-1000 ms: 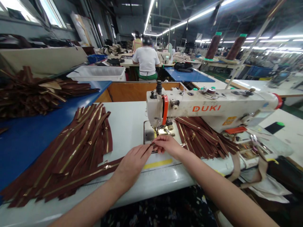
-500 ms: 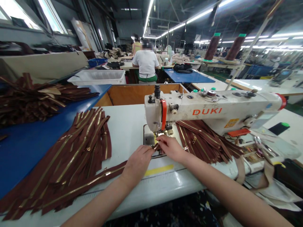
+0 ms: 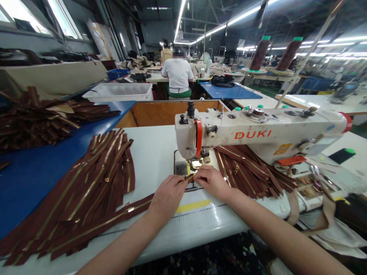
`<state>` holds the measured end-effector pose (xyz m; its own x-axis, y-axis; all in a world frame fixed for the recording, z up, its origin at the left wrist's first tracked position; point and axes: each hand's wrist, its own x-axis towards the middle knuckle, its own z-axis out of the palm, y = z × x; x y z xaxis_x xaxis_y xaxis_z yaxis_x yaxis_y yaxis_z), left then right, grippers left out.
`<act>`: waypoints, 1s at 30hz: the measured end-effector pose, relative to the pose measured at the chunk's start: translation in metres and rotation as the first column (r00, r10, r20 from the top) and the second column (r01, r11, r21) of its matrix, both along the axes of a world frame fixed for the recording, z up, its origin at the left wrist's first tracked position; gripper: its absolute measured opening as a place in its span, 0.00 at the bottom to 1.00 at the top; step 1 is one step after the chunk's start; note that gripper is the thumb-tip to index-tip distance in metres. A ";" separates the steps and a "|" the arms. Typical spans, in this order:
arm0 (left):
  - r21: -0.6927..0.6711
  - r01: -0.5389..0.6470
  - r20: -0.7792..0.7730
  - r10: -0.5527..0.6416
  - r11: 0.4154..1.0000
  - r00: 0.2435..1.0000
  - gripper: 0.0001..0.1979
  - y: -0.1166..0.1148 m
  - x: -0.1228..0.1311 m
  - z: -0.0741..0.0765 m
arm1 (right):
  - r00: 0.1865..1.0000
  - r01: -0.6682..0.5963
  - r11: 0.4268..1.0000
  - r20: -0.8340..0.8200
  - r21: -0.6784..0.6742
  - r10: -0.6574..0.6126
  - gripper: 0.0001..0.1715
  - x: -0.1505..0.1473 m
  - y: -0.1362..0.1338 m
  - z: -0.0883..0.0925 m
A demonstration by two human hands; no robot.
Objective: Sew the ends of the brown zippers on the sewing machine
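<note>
Both my hands meet just in front of the presser foot of a white DUKI sewing machine. My left hand pinches the end of a brown zipper tape with gold teeth, which trails off to the left across the white table. My right hand pinches the same zipper end from the right, fingers pressed together at the needle plate. The tip of the zipper lies under my fingertips and is mostly hidden.
A fanned heap of brown zippers lies left of my hands, another pile under the machine arm. More brown pieces sit on a blue table. Thread cones stand behind. A person in a white shirt sits ahead.
My hands have slid the zipper end a little closer to the presser foot, and the view has shifted slightly. Both pinches are kept.
</note>
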<state>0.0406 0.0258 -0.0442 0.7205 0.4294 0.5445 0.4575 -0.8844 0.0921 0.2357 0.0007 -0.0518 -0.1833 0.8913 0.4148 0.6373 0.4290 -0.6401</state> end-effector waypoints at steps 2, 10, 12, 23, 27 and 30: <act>-0.010 0.007 0.008 -0.007 1.000 1.000 0.11 0.000 0.000 0.000 | 1.000 0.014 1.000 0.001 -0.002 -0.014 0.08 0.001 0.002 -0.001; -0.106 0.024 0.115 -0.012 0.994 0.993 0.14 0.003 -0.001 -0.004 | 0.991 0.072 0.994 0.118 -0.087 -0.061 0.06 -0.002 0.001 0.008; -0.158 0.017 0.148 0.006 0.987 0.989 0.15 0.004 -0.002 -0.004 | 0.982 0.106 0.988 0.169 -0.115 -0.085 0.07 -0.005 0.001 0.011; -0.220 0.029 0.161 0.007 0.975 0.987 0.13 0.006 -0.005 -0.004 | 0.921 0.231 0.968 0.341 -0.098 -0.186 0.06 -0.015 -0.002 0.012; -0.136 0.029 0.071 -0.019 0.990 0.997 0.14 0.004 -0.004 -0.004 | 0.912 0.243 0.965 0.363 -0.096 -0.193 0.05 -0.016 -0.003 0.013; -0.071 0.006 -0.039 -0.009 0.997 0.999 0.14 0.002 -0.003 -0.004 | 0.905 0.250 0.964 0.376 -0.094 -0.198 0.05 -0.016 -0.003 0.012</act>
